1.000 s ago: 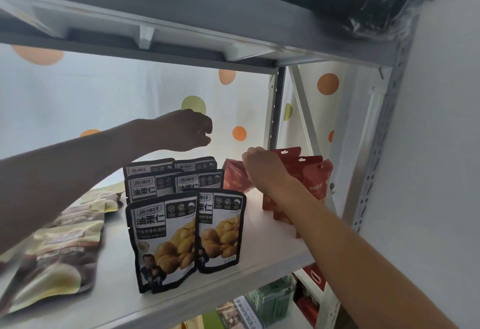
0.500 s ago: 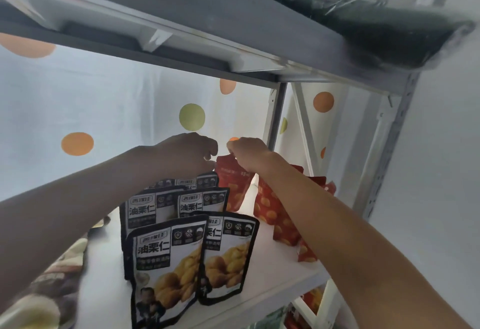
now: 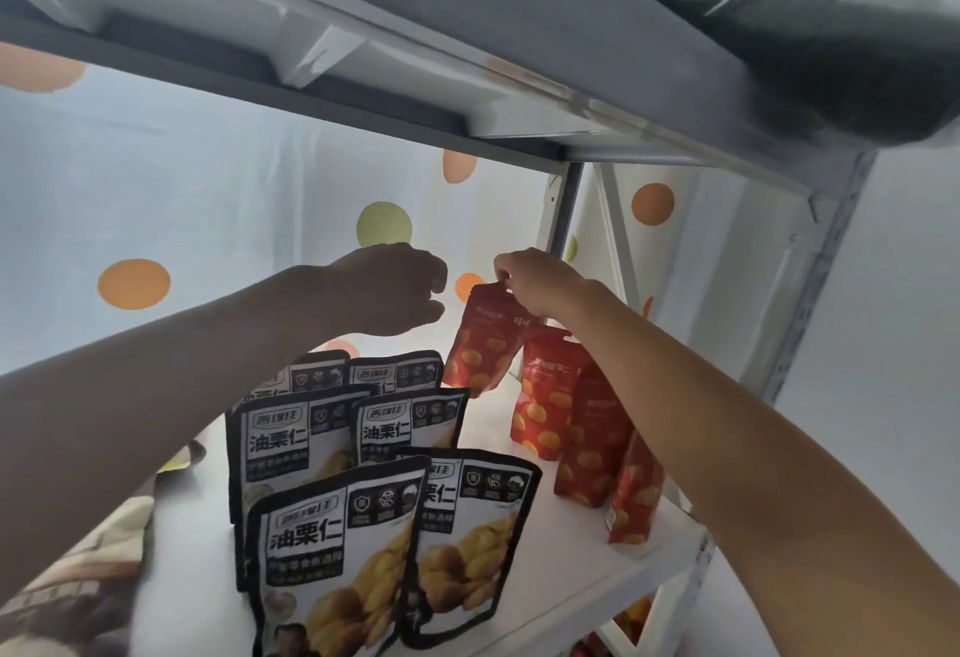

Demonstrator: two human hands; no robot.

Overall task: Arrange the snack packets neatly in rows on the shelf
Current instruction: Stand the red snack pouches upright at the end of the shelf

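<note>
My right hand point(image 3: 530, 280) pinches the top edge of a red snack packet point(image 3: 480, 344) and holds it upright at the back of the white shelf point(image 3: 582, 568). My left hand point(image 3: 395, 287) hovers just left of it with curled fingers and nothing in it. Several black chestnut packets point(image 3: 332, 552) stand in two columns in front of the hands. Three more red packets point(image 3: 587, 438) stand in a row along the right side, partly hidden by my right forearm.
A grey upper shelf point(image 3: 467, 33) hangs low overhead with a dark wrapped bundle point(image 3: 831, 48) on it. Perforated metal uprights point(image 3: 810, 303) stand at the right. Flat beige and brown packets point(image 3: 67, 583) lie at the left. A dotted white curtain point(image 3: 156, 220) closes the back.
My right hand has lifted the red packet from lying to hanging upright at the back. My left hand stayed beside it. The camera has tilted upward.
</note>
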